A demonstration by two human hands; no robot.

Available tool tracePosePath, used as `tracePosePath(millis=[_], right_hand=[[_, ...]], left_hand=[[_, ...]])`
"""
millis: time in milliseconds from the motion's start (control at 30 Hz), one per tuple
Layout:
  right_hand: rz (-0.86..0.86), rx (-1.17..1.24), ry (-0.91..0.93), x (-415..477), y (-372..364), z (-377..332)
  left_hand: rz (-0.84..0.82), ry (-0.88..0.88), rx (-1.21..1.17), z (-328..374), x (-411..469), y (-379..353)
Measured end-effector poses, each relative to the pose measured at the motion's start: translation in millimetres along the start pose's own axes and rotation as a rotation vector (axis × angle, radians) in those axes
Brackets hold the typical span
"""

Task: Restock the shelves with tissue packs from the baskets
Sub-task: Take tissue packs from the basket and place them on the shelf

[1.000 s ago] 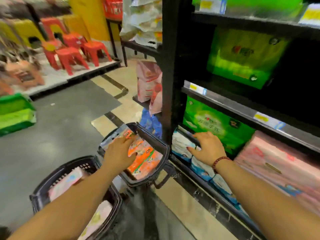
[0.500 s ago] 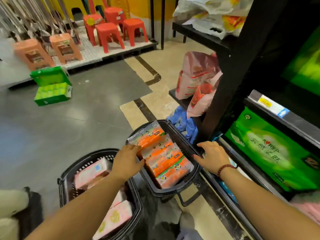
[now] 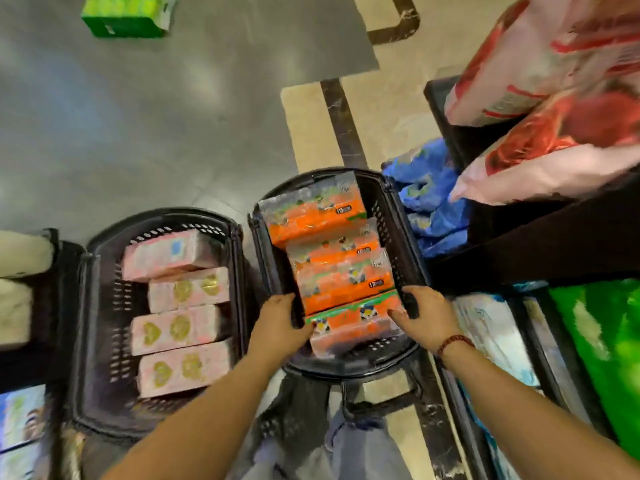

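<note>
Down in the head view, the left hand (image 3: 277, 323) and right hand (image 3: 427, 318) each curl round one end of the nearest orange tissue pack (image 3: 353, 323), which lies in the right basket (image 3: 393, 223). Pink packs (image 3: 176, 329) fill the left basket (image 3: 114, 306).

Grey floor (image 3: 138, 133) meets beige tiles (image 3: 391, 116), apparently dark-bordered, beside black shelving (image 3: 536, 237).

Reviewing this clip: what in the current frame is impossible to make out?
Head view only.
- Fingertips of left hand and right hand: hidden between the nearest orange pack and the wall of the right basket, so grip is unclear.
- Anything under the top packs in the right basket and left basket: covered by them.
- Pack lettering: motion-blurred.
- The green pack at right: blurred, cut off by the frame edge.
</note>
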State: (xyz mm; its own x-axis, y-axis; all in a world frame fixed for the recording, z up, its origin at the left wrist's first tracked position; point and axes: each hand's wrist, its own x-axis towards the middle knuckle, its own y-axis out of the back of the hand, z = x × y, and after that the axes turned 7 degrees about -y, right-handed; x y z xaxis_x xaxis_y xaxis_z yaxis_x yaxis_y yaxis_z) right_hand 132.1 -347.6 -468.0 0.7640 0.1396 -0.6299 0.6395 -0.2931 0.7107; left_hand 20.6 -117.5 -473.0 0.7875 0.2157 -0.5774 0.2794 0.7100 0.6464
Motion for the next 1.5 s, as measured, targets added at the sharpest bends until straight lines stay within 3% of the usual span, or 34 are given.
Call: tracePosePath(millis=[200, 300, 700, 1100, 1500], right_hand=[[-0.124, 0.093, -0.123, 74, -72, 30], [-0.101, 0.119, -0.181, 102, -98, 42], [-0.214, 0.192, -0.436, 157, -145, 74], [-0.096, 0.219, -0.341, 129, -116, 58], [-0.011, 0.281, -0.242, -12, 1, -1]], left_hand=[[0.012, 0.297, -0.426, -6, 50, -86], [0.025, 0.415, -0.459, -27, 74, -122], [0.103, 0.594, -0.697, -75, 121, -191], [0.165, 0.543, -0.617, -57, 95, -159], [0.258, 0.386, -0.508, 14, -25, -48]])
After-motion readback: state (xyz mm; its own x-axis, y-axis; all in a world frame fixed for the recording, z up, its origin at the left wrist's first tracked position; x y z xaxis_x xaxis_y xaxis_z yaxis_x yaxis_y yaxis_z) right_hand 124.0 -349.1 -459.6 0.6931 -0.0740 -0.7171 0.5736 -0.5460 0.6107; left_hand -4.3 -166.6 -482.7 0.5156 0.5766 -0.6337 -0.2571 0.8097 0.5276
